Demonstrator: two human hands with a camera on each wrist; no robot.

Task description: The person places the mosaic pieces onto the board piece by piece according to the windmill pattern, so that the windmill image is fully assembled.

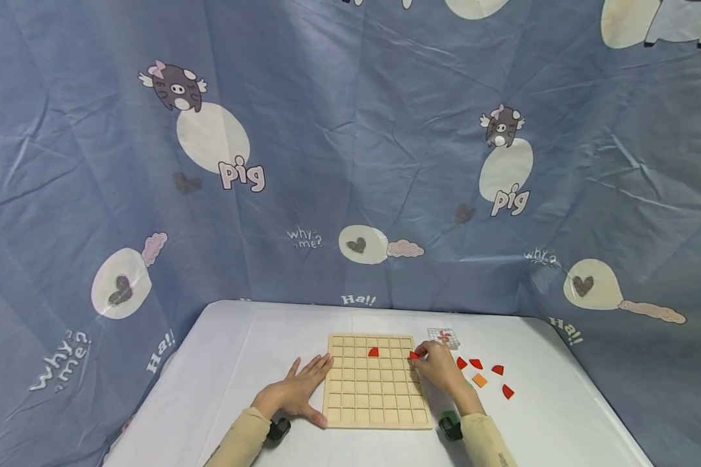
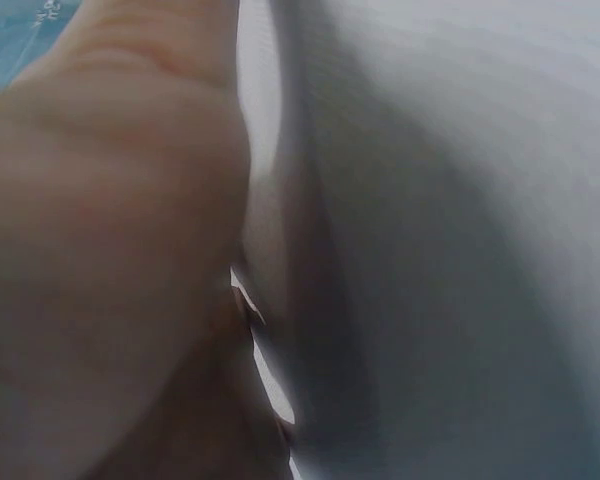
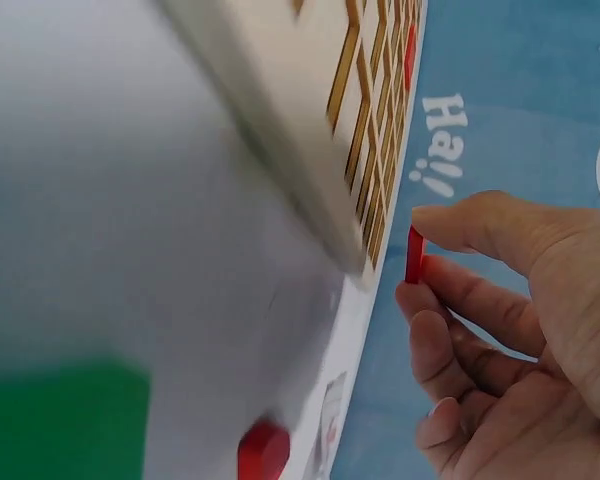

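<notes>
A pale wooden grid board [image 1: 377,423] lies on the white table, with one red quarter-circle piece [image 1: 374,352] in a cell of its upper part. My left hand [image 1: 295,392] rests spread at the board's left side, its fingertips and thumb at the edge. The left wrist view shows only that hand, large and blurred. Over the board's upper right edge, my right hand [image 1: 438,366] pinches another red piece [image 3: 414,256] between thumb and fingers. From the right wrist this piece appears edge-on, apart from the board.
Several red pieces [image 1: 498,370] and an orange square [image 1: 479,380] lie scattered right of the board. Behind the right hand is a small grid card [image 1: 444,336] with a red pattern. A green piece [image 1: 450,416] lies by the right wrist. A blue printed curtain [image 1: 350,162] surrounds the table.
</notes>
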